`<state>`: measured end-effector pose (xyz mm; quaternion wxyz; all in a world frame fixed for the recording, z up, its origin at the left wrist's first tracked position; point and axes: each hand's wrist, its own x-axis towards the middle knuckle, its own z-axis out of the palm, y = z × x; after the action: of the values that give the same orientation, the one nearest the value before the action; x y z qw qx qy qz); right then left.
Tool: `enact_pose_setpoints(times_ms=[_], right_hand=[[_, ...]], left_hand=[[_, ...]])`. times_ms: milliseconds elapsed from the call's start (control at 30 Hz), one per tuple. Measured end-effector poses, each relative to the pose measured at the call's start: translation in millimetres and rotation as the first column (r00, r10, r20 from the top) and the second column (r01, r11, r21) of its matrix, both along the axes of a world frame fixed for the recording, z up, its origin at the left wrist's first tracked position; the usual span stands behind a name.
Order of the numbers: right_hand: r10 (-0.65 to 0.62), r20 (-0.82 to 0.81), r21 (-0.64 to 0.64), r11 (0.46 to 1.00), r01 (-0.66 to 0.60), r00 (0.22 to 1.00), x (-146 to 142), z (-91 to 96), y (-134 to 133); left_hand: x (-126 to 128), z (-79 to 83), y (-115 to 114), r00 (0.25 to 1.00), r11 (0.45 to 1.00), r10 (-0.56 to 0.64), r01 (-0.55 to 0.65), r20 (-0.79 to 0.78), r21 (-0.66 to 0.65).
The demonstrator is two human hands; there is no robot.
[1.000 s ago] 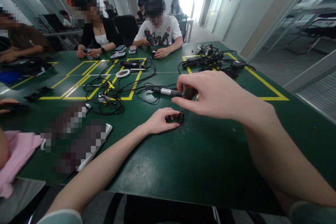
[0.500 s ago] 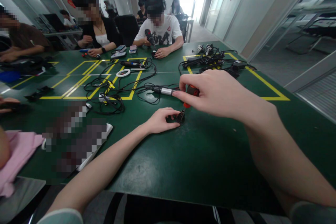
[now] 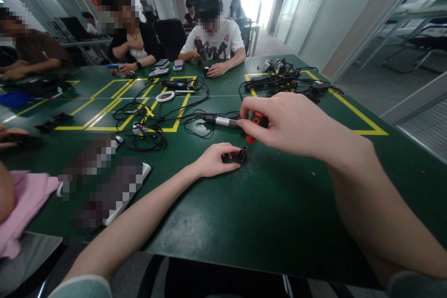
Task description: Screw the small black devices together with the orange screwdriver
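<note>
On the green table (image 3: pixel 216 214), my left hand (image 3: pixel 218 160) pinches a small round black part (image 3: pixel 241 156) between thumb and fingers. An upright metal piece stands at its middle. Above it, my right hand (image 3: pixel 279 123) is closed around the red and black handle of a screwdriver (image 3: pixel 257 122). The screwdriver's shaft slants down to the black part, and whether its tip touches is too small to tell. Just behind the hands lies a black and silver pen-shaped tool (image 3: pixel 223 121) with a cord.
Tangled black cables (image 3: pixel 143 128) lie left of centre, near a white ring (image 3: pixel 165 96). More black cabled gear (image 3: pixel 282 81) sits at the back right. Two blurred flat devices (image 3: pixel 115 195) rest at the left. A co-worker (image 3: pixel 213 32) across the table holds a power screwdriver (image 3: pixel 200 49).
My right hand and the screwdriver handle have shifted very slightly to the right. My left hand keeps its hold on the black part. A co-worker at the back left has raised a hand.
</note>
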<state>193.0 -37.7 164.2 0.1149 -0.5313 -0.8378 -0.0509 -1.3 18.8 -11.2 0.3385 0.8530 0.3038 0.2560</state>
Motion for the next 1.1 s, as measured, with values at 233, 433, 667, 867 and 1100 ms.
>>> enact_pose_setpoints(times_ms=[233,433,667,867,1100], right_hand=[[0.031,-0.037,0.0,1.0,-0.031,0.999,0.0,-1.1,-0.2],[-0.026,0.007,0.011,1.0,0.026,1.0,0.3,-0.6,0.6],[0.018,-0.01,0.003,1.0,-0.017,1.0,0.4,0.1,-0.4],[0.017,-0.013,0.004,1.0,-0.017,1.0,1.1,0.3,-0.4],[0.017,-0.024,0.019,1.0,-0.017,1.0,1.9,-0.3,-0.2]], left_hand=[[-0.6,-1.3,0.5,1.0,1.0,-0.005,0.005,-0.002,-0.001],[-0.5,-0.9,0.2,1.0,1.0,-0.005,0.005,-0.006,0.011],[-0.8,-1.3,0.5,1.0,1.0,-0.002,0.002,-0.01,0.005],[-0.8,-1.9,0.5,1.0,1.0,-0.003,0.003,-0.008,0.015],[-0.7,-2.9,0.5,1.0,1.0,0.0,0.001,-0.008,0.022]])
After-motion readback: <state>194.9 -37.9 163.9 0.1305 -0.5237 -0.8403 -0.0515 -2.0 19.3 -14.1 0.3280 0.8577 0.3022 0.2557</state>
